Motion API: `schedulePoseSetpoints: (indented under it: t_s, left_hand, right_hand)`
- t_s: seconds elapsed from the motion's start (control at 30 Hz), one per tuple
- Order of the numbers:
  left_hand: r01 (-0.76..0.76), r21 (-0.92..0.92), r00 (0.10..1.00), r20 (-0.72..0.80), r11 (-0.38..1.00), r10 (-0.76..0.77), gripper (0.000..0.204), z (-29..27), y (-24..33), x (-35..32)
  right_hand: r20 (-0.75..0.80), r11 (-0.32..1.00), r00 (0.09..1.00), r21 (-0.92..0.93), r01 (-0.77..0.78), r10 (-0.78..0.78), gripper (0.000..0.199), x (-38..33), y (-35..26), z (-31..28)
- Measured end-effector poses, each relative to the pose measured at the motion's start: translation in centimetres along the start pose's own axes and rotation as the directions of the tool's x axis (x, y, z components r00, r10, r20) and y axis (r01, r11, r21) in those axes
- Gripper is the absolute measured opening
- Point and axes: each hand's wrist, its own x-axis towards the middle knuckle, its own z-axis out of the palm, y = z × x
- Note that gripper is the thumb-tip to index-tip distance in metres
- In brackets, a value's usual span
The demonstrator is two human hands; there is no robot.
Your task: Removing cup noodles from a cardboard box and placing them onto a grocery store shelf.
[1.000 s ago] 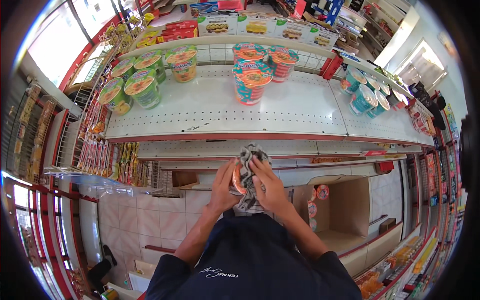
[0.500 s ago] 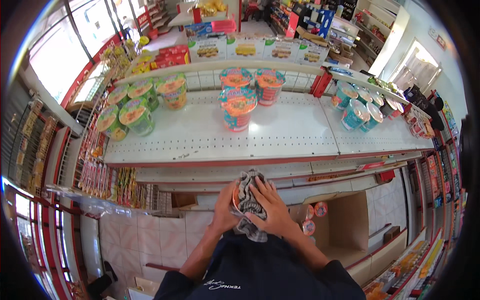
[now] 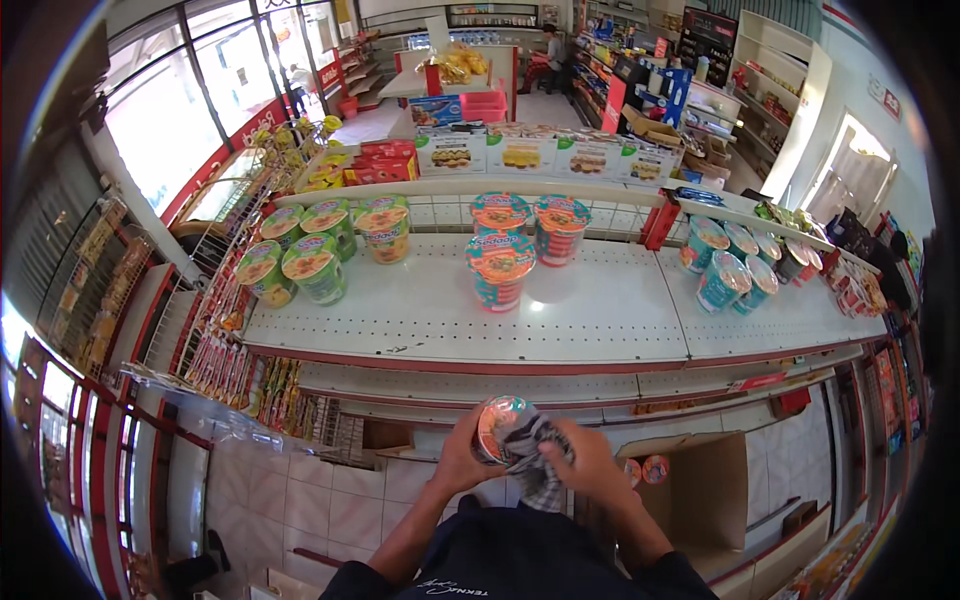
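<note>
In front of my body, my left hand is wrapped round an instant noodle cup with an orange lid. My right hand grips a bunched grey checked cloth, which lies against the right side of the cup and covers part of it. The cup's lid faces up and shows mostly uncovered. Beyond my hands, three similar orange and teal noodle cups stand grouped on the white shelf.
Green-sided noodle cups stand at the shelf's left, and teal cups at its right. Below right, an open cardboard box holds cups with orange lids. Boxed goods line the ledge behind. Hanging packets border the left.
My right hand and the cloth have slid off the lid toward the cup's right side, uncovering the lid. The view has tilted up, so the shelf appears lower.
</note>
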Motion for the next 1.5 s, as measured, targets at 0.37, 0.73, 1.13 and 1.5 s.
schedulePoseSetpoints:
  t_s: [0.37, 0.73, 1.13, 1.5]
  left_hand:
    - [0.060, 0.349, 0.997, 0.018, 0.935, -0.070, 0.097, 1.9, -1.0, 0.2]
    - [-0.164, 0.194, 0.985, -0.019, 0.967, 0.171, 0.099, 2.4, 1.3, 0.4]
    - [-0.105, 0.097, 0.994, 0.015, 0.990, 0.104, 0.100, 1.2, 2.1, 1.7]
    - [-0.124, 0.122, 0.989, 0.099, 0.985, 0.112, 0.104, 0.0, 2.6, 2.1]
  right_hand:
    - [-0.107, 0.916, 0.945, -0.299, 0.267, -0.310, 0.057, 0.4, -2.1, 3.9]
    - [-0.411, 0.971, 0.893, 0.067, 0.230, -0.183, 0.031, 2.8, 1.2, 3.3]
    - [-0.248, 0.991, 0.961, 0.004, 0.130, -0.125, 0.047, 0.6, 2.7, 3.2]
    - [-0.190, 0.947, 0.929, -0.117, 0.298, -0.316, 0.041, -0.7, 1.6, 3.3]
